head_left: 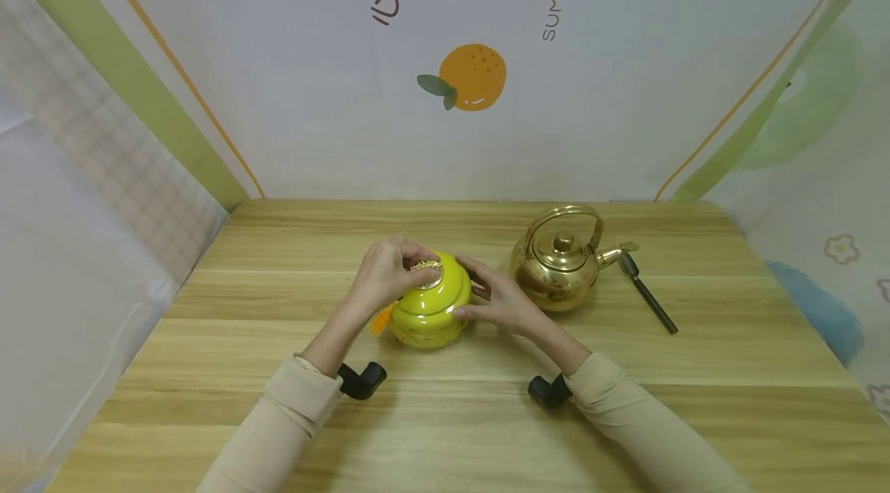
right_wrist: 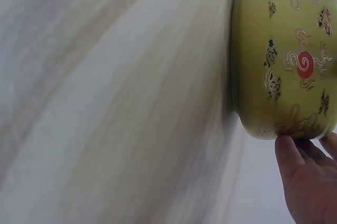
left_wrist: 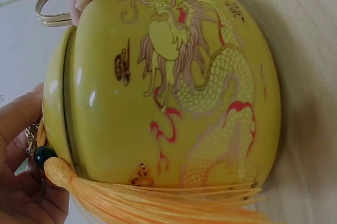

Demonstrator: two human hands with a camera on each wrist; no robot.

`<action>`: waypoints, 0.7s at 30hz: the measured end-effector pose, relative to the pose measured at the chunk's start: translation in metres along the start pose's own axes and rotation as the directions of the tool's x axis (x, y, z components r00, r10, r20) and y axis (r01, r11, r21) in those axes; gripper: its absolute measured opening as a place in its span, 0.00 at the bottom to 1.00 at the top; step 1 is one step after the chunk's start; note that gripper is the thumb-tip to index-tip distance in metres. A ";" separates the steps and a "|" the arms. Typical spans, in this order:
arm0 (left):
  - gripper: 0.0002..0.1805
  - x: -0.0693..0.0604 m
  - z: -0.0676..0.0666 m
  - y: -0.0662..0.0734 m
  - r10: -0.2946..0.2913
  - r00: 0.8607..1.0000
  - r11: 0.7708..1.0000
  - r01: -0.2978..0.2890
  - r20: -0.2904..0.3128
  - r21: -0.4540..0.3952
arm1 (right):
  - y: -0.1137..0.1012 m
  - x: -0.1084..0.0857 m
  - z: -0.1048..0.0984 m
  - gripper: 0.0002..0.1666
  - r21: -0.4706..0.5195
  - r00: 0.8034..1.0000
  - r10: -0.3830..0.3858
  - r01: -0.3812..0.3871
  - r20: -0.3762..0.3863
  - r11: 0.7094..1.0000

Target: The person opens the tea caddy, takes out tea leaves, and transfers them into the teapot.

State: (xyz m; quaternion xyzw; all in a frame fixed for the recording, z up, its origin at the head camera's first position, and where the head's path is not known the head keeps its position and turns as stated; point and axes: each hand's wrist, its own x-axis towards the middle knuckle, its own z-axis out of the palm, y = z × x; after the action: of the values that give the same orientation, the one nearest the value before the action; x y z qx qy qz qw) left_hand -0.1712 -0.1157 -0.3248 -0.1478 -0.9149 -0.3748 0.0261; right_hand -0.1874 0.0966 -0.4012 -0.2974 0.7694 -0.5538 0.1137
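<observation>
A glossy yellow lidded jar stands on the wooden table, tilt not evident. Its wall bears a dragon pattern in the left wrist view. My left hand pinches the ornate gold knob on top of the lid. The lid sits on the jar, with a dark line along the seam. An orange tassel with a dark bead hangs from the knob. My right hand holds the jar's right side, thumb in front and fingers behind; its fingertips are partly hidden.
A shiny brass kettle with a raised handle stands right of the jar, close to my right hand. Beside its spout lies a slim dark stick with a thicker end. A printed cloth hangs behind the table.
</observation>
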 end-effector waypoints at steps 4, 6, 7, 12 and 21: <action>0.12 0.000 0.002 -0.002 0.004 1.000 1.000 -0.004 -0.011 0.004 | -0.001 -0.001 0.000 0.50 0.004 1.000 0.003 -0.003 0.002 1.000; 0.12 0.001 0.002 -0.003 0.007 1.000 1.000 -0.007 -0.014 0.002 | -0.002 0.000 0.000 0.50 0.006 1.000 0.007 -0.007 0.002 1.000; 0.12 0.001 0.002 -0.003 0.010 1.000 1.000 -0.010 -0.016 0.002 | -0.002 0.000 0.000 0.50 0.007 1.000 0.009 -0.009 0.003 1.000; 0.13 0.001 0.003 -0.004 0.019 0.999 1.000 -0.020 -0.027 -0.004 | -0.005 0.000 0.000 0.50 0.006 1.000 0.017 -0.017 0.002 1.000; 0.13 0.001 0.004 -0.006 0.006 1.000 0.999 -0.007 -0.018 -0.048 | -0.005 -0.001 -0.001 0.50 0.007 1.000 0.024 -0.024 0.011 1.000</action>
State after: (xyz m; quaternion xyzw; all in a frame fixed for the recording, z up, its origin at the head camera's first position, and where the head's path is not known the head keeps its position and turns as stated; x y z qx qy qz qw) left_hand -0.1734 -0.1167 -0.3315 -0.1478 -0.9049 -0.3979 0.0320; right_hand -0.1854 0.0966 -0.3960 -0.2907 0.7704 -0.5534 0.1258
